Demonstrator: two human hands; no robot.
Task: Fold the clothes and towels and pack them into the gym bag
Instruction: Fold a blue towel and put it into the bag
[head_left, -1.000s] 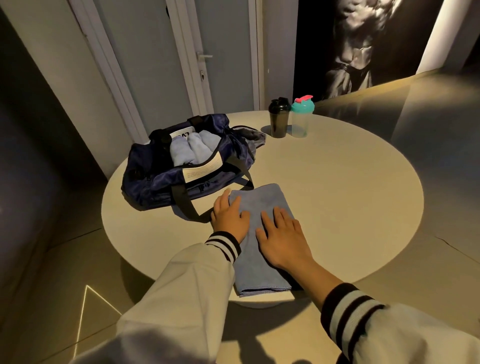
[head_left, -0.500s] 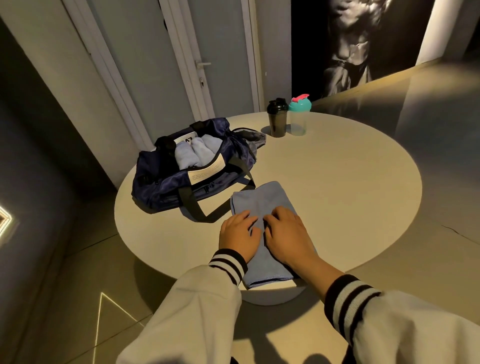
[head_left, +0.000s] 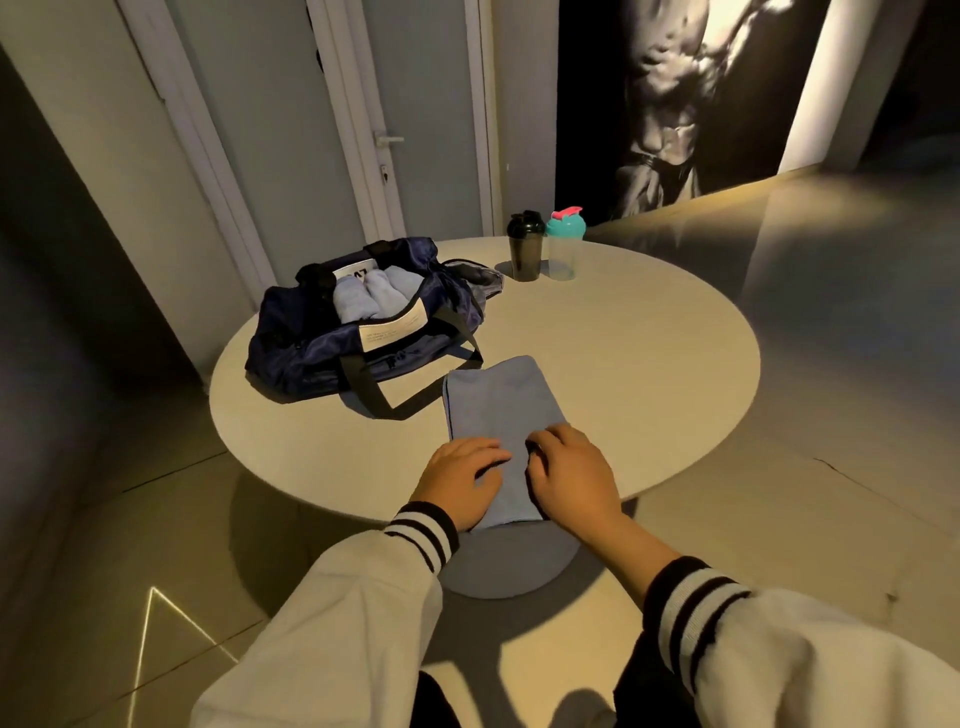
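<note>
The towel, blue and folded into a long narrow strip, lay on the round table in front of the person. Its near end hung a little over the table's near rim. Its far end reached towards the gym bag.

The left hand rested on the near left part of the towel. Its fingers lay loosely spread on the cloth and held nothing. The right hand sat just beside it on the near right part. Its fingers were bent at the knuckles, with the tips pressed down into the cloth. Whether they pinched a fold could not be told. The two hands were close together but did not touch. Both sleeves were pale, with dark striped cuffs.

The gym bag was dark blue and stood open on the left side of the table. One black strap lay looped on the tabletop just beside the towel's far left corner. Pale blue rolled towels lay side by side inside the bag.

A black bottle and a clear bottle with a teal lid stood side by side at the far edge of the table, well apart from the towel. Behind the table were a grey door and a large dark poster.
</note>
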